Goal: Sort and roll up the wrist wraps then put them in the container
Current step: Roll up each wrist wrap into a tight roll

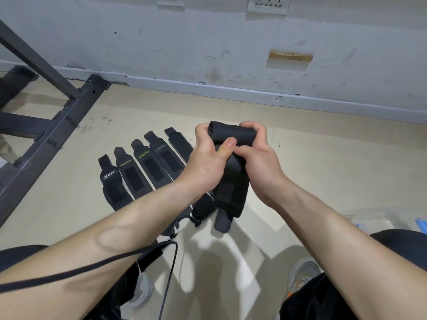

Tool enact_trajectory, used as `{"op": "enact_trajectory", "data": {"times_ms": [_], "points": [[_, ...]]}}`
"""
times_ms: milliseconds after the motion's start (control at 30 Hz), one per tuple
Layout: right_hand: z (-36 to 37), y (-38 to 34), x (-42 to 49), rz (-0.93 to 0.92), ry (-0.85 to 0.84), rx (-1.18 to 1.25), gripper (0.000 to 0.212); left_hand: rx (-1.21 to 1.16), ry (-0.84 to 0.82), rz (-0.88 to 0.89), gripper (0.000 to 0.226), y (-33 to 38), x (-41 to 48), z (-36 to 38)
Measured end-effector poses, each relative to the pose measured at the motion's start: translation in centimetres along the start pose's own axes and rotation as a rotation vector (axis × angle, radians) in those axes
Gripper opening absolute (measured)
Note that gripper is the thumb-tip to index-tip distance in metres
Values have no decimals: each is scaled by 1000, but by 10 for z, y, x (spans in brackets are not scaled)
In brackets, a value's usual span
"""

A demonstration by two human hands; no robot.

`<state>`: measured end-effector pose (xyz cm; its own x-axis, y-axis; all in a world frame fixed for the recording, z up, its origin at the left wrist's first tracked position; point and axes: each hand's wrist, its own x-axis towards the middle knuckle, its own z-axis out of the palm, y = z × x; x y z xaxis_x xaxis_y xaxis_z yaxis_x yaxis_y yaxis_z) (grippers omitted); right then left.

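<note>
Both hands' grip curls round the half-rolled wrist wrap (232,135); its tail hangs below, seemingly loose.

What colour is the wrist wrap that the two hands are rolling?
The wrist wrap is black, clearest in the head view.

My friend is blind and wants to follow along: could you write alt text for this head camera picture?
A left hand and a right hand grip a black fabric wrist wrap, its top end rolled, its tail hanging down. On the beige floor beyond, five more black wrist wraps lie flat side by side, near a dark metal frame.
</note>
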<state>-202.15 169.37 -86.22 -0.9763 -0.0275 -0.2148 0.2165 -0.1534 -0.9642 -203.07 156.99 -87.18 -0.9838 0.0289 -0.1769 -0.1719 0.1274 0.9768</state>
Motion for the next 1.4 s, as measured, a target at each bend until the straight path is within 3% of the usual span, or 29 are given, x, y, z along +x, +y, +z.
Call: {"op": "enact_trajectory", "data": {"times_ms": [100, 200, 367, 533, 600, 733, 833, 900, 1033, 1200, 1400], "points": [[-4, -2, 5, 30, -14, 79, 30, -30, -34, 17, 39, -1, 3, -3], [-6, 1, 5, -55, -11, 2, 12, -99, -68, -2, 29, -1, 4, -6], [-13, -3, 7, -211, 1, -136, 20, -368, -189, -253, 30, 12, 2, -11], [-17, -3, 10, -226, -67, -159, 27, -426, -254, -395, 35, 21, 2, -19], [-17, -3, 10, -228, -82, -154, 27, -431, -304, -385, 42, 23, 1, -20], [-18, 0, 12, -198, -66, -112, 27, -394, -191, -312, 38, 18, 2, -18], [-16, 7, 14, -33, -26, -15, 39, -364, -94, -268, 32, 17, 5, -18], [-14, 10, 14, 67, -51, 9, 36, -310, -23, -247, 34, 16, 6, -19], [-13, 11, 16, 59, -81, -9, 25, -230, -2, -154, 27, 9, 7, -20], [-14, 7, 17, 36, -77, 28, 36, -105, -31, 44, 27, 7, 7, -21], [-19, 8, 17, -12, -39, 65, 26, -243, -84, -109, 42, 2, 10, -20]]}}
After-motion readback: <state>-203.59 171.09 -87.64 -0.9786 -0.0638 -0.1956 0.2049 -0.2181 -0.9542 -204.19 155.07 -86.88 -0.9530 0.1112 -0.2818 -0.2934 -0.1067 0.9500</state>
